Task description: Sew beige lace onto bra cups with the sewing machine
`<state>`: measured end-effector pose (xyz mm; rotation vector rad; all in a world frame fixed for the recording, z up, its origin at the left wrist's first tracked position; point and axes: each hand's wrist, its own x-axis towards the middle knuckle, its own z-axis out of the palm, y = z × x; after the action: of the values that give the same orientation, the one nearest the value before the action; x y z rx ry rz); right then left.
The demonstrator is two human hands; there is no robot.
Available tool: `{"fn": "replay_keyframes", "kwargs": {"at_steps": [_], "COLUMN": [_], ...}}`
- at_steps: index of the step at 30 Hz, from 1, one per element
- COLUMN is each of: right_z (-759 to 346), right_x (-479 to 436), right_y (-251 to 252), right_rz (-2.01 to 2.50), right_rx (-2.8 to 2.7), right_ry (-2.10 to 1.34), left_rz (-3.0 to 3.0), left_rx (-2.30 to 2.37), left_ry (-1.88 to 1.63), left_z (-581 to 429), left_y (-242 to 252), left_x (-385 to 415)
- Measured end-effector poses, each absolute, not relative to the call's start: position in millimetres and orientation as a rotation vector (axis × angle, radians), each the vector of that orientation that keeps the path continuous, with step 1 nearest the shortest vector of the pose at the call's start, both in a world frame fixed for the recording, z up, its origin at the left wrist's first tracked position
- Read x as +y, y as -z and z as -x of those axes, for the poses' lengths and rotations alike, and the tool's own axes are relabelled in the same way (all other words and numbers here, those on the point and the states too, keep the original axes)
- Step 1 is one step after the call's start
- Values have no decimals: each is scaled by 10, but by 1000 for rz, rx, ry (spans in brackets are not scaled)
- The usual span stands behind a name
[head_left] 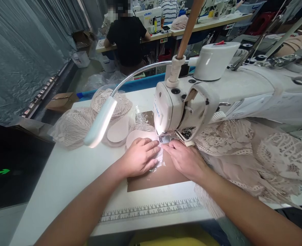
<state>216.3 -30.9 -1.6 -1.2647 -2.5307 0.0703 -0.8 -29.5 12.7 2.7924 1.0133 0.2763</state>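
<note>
A pale pink cup-shaped fabric piece [138, 136] lies under the needle area of the white sewing machine [167, 106]. My left hand [142, 157] rests flat on this fabric, fingers stretched toward the presser foot [163, 138]. Just right of the needle, my right hand [184, 159] lies low on the brown plate [156, 177], one fingertip stretched out to the fabric's edge and other fingers bent. Neither hand shows a clear grip. White lace-like fabric [159, 159] shows between the hands. The stitching point is partly hidden by fingers and the machine head.
Stacked lace cups [72, 124] lie at the left beside a lit gooseneck lamp [101, 121]. Lace garments [230, 147] are heaped at the right, under the machine arm. A printed ruler [151, 212] runs along the table's front. Ahead, a person in black [127, 37] sits at another machine.
</note>
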Motion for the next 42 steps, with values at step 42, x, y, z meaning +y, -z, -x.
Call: {"fn": "replay_keyframes", "kwargs": {"at_steps": [42], "right_z": [-2325], "right_x": [-345], "right_y": [61], "right_rz": [684], "right_rx": [-2591], "right_ry": [-224], "left_rz": [-2730], "left_rx": [727], "left_ry": [-367], "left_z": [76], "left_y": [-103], "left_x": [-285]}}
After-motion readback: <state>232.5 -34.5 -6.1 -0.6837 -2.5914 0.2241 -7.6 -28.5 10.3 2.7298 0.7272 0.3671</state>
